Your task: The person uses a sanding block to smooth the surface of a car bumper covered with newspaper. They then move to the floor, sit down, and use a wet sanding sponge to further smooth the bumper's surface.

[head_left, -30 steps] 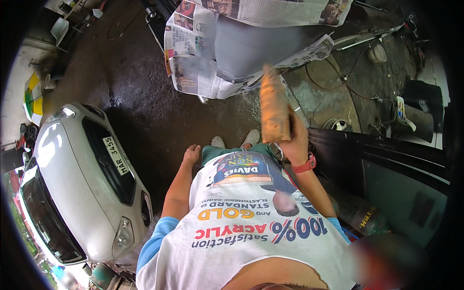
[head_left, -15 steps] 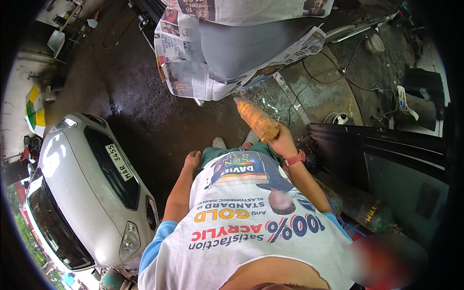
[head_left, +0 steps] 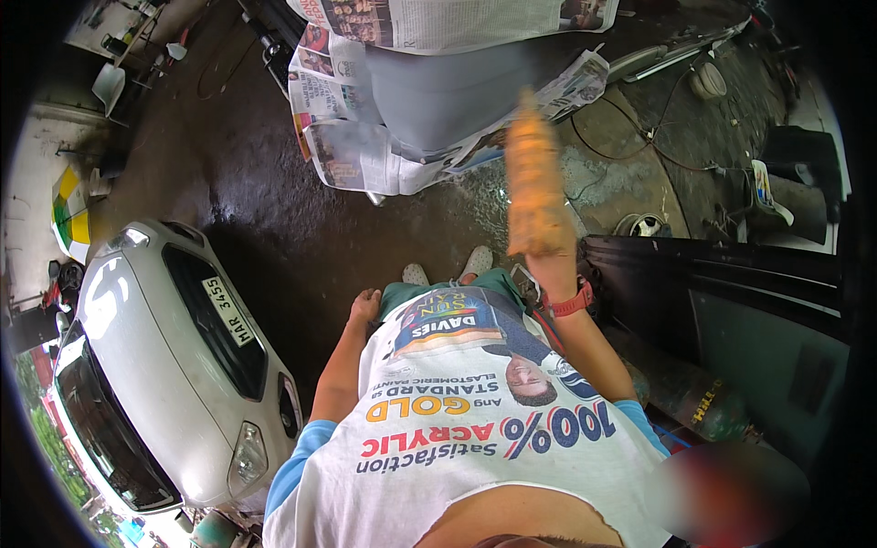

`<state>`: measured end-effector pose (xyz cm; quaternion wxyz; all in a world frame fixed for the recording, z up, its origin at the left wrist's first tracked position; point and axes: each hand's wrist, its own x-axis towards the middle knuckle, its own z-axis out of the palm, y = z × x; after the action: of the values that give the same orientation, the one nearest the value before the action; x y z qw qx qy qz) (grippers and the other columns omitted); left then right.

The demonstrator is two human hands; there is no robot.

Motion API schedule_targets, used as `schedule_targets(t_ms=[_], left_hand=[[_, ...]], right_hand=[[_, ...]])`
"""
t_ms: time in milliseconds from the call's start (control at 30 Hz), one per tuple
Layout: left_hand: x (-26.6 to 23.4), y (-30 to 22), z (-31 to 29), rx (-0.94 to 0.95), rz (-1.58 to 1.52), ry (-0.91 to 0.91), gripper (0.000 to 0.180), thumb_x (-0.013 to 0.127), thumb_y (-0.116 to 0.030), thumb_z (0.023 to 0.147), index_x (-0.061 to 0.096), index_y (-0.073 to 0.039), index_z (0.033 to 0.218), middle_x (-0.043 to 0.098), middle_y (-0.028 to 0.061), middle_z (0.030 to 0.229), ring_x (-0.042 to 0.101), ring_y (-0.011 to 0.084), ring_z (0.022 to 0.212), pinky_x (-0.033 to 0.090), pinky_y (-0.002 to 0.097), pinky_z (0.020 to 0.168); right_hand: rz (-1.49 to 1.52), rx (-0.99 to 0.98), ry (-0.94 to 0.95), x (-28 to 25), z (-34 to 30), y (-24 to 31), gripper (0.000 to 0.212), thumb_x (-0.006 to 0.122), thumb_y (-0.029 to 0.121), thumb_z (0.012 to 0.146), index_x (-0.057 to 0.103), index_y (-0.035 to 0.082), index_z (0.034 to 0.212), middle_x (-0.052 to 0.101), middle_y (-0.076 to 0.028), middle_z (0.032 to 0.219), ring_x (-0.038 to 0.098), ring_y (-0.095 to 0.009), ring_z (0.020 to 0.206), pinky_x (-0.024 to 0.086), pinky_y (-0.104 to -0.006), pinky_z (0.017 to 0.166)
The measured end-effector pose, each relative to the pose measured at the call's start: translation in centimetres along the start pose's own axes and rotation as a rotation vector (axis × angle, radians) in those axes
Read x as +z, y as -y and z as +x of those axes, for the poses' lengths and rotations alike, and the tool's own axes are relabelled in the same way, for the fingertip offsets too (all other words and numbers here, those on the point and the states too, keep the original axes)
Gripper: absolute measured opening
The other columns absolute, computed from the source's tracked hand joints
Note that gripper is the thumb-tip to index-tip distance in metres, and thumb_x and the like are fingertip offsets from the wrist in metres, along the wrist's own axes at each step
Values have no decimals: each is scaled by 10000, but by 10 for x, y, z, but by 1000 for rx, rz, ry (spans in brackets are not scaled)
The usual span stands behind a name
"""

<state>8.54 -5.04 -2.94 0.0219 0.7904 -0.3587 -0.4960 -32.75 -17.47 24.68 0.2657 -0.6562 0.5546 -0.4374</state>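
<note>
My right hand [head_left: 548, 260], below a red wristwatch [head_left: 573, 300], is closed round the near end of a long orange-brown bundle [head_left: 534, 178]. The bundle tapers toward its far tip and is smeared by motion; what it is made of I cannot make out. It points away from me, its tip in line with the newspaper-masked panel [head_left: 448, 87]. Whether the two touch is unclear. My left hand [head_left: 365, 304] hangs beside my thigh, fingers loosely bent and apart from any object, with nothing visible in it.
A silver car [head_left: 178, 365] stands close on my left. Dark panels [head_left: 731, 274] and a gas cylinder [head_left: 694, 406] are on my right. A hose [head_left: 630, 157] loops over the wet floor near a wheel rim [head_left: 642, 226]. A striped umbrella [head_left: 70, 215] is at far left.
My right hand has swung the bundle outward and to the right, and its tip now points more straight ahead toward the masked panel. My left hand has stayed beside my thigh.
</note>
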Motion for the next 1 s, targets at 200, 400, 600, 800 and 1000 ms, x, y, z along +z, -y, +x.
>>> schedule_targets(t_ms=[200,400,600,800,1000], left_hand=[[0,-10,-4,-29,-39,-7,603,643,-429,1004,627,-6,1433,671,205,1412,632,317,1336,474,390,1135],[-6,-27,-9,47,-45,-41,594,630,-415,1017,618,8,1434,674,220,1399,636,323,1329,475,389,1130],[2,-17,-9,29,-45,6,596,624,-419,1018,618,8,1432,677,215,1397,641,313,1324,474,381,1126],[9,5,-9,-11,-2,-12,591,625,-429,1009,637,-4,1419,682,208,1390,646,320,1315,482,385,1120],[7,8,-7,-18,-40,-26,587,628,-426,1002,644,-8,1413,683,222,1381,645,330,1315,485,388,1119]], right_hand=[[232,93,332,21,1,45,531,875,159,779,659,10,1241,720,-193,1115,703,-402,1023,559,-429,876],[270,76,8,13,3,55,344,798,43,856,714,37,1189,727,-119,1133,702,-211,1041,561,-371,900],[-166,-185,-57,-11,16,51,479,786,94,898,618,12,1339,707,-149,1214,695,-254,1073,554,-375,953],[82,-130,114,13,42,105,642,842,149,849,550,-13,1397,673,-207,1327,695,-300,1162,547,-391,984],[-141,-172,340,64,44,93,512,812,135,796,564,-5,1222,671,-234,1206,647,-432,1117,529,-485,957]])
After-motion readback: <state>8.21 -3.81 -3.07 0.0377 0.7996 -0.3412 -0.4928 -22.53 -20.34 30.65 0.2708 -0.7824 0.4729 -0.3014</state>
